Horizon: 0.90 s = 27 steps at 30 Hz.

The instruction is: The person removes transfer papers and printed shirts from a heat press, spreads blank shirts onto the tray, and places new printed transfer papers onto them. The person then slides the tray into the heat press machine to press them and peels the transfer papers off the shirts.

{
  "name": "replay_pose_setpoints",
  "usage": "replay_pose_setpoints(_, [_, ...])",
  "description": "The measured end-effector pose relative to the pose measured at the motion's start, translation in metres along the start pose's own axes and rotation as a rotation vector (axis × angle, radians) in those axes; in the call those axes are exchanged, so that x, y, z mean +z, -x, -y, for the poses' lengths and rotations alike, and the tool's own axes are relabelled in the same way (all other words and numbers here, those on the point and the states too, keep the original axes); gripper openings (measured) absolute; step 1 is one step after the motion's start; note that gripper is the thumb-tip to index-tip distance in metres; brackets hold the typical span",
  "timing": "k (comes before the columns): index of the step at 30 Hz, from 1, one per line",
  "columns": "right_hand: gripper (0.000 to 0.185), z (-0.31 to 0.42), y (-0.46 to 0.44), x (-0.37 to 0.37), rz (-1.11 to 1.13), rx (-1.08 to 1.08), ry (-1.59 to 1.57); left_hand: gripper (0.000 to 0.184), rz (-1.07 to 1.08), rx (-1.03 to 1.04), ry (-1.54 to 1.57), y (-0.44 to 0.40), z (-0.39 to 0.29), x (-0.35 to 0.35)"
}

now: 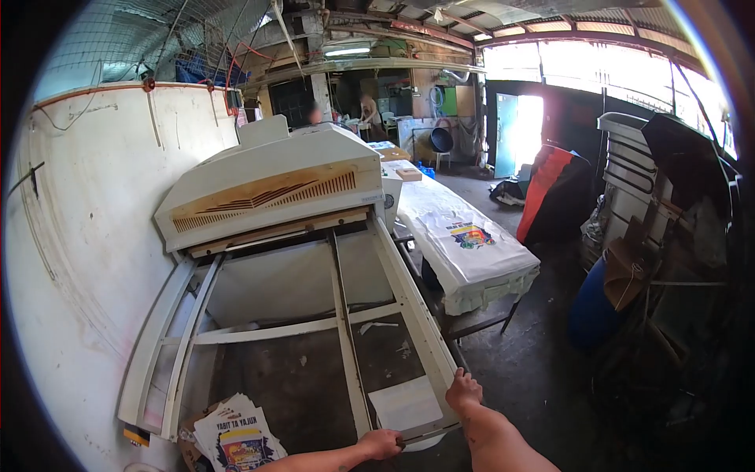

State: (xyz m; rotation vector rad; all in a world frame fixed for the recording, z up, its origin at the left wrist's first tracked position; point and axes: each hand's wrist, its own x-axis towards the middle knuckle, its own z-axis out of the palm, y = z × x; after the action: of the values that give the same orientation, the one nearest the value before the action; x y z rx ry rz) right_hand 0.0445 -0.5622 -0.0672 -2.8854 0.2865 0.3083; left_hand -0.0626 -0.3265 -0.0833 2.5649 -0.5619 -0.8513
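My left hand (381, 444) is closed on the front end of a white metal frame (314, 324), near the bottom centre. Higher and to the right, my right hand (464, 389) wraps round the frame's right side rail. The frame runs back into a large white machine (275, 177) with a rust-stained, slotted front panel. Between my hands, a white sheet (406, 403) shows through the frame's opening. Printed sheets (238, 436) with a colourful design lie low at the left, below the frame.
A table at the right bears stacked white shirts (480, 236), the top one printed. Beyond are a red and black covered object (554, 193), a blue barrel (591, 311) and piled items at far right. A white wall (86, 236) borders the left. Two people are in the background.
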Motion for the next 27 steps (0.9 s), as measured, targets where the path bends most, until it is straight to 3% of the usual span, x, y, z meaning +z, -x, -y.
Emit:
replay_pose_setpoints(14, [0.046, 0.002, 0.000, 0.005, -0.041, 0.018, -0.003, 0.042, 0.013, 0.013, 0.016, -0.001, 0.005, 0.001])
replay_pose_setpoints(23, [0.056, 0.002, 0.002, 0.001, -0.025, 0.006, -0.017, 0.045, -0.013, -0.012, 0.032, -0.003, 0.009, 0.008])
replay_pose_setpoints(27, [0.047, 0.003, -0.001, 0.004, -0.041, 0.015, 0.009, 0.045, 0.016, -0.014, 0.024, -0.003, 0.005, 0.004])
